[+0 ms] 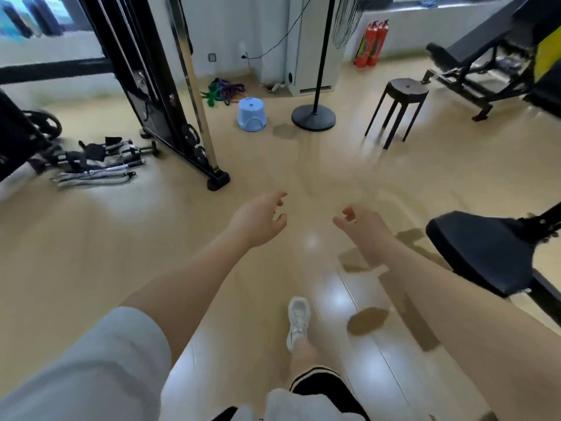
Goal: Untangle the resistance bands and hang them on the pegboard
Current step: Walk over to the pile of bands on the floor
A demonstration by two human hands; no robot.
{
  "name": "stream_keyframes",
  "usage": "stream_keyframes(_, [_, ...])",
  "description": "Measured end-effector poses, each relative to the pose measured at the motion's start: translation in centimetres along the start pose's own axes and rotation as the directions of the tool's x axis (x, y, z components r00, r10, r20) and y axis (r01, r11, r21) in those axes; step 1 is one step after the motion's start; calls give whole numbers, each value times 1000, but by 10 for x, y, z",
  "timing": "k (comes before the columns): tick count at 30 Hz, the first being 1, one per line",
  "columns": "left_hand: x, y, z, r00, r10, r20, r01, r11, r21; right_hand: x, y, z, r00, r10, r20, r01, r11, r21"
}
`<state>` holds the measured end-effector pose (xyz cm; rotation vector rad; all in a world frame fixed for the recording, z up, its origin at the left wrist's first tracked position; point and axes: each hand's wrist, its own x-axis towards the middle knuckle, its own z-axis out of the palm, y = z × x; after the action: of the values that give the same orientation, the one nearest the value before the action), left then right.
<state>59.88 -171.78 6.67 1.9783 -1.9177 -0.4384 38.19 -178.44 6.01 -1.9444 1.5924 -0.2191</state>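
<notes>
Resistance bands (226,90) lie knotted far left by the blue stool (252,114); left hand (258,220) and right hand (362,227) hang empty, fingers relaxed, so careless pulling risks tightening the knot.

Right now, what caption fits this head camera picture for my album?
Two empty hands, left hand and right hand, reach toward tangled green and purple resistance bands on the tan floor.

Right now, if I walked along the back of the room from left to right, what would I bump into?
Tangled resistance bands → blue plastic stool → fan stand base → red fire extinguishers → black round stool → weight bench.
</notes>
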Motion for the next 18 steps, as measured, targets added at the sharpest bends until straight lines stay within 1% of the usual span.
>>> stream_keyframes(2, [68, -16, 1, 1000, 12, -11, -12, 1000, -3, 69, -5, -10, 1000, -3, 4, 3, 1000, -17])
stream_keyframes(4, [131, -35, -6, 1000, -16, -2, 16, 1000, -17, 140, -18, -25, 1000, -14, 20, 15, 999, -51])
stream_keyframes(7, [217, -69, -34, 996, -75, 43, 74, 997, 29, 243, -56, -47, 996, -41, 79, 49, 993, -110])
stream_keyframes(9, [269, -100, -56, 992, -126, 28, 124, 991, 57, 310, -90, -54, 990, -86, 115, 101, 985, -138])
stream_keyframes(13, [368, -172, -88, 958, -281, -63, 280, 960, -23, 431, -157, -45, 965, -182, 190, 208, 970, -128])
stream_keyframes(16, [451, -229, -102, 925, -373, -69, 367, 926, -84, 522, -192, -28, 936, -236, 262, 278, 951, -136])
stream_keyframes(18, [508, -262, -110, 915, -398, -60, 392, 916, -88, 583, -214, -22, 926, -253, 281, 297, 946, -128])
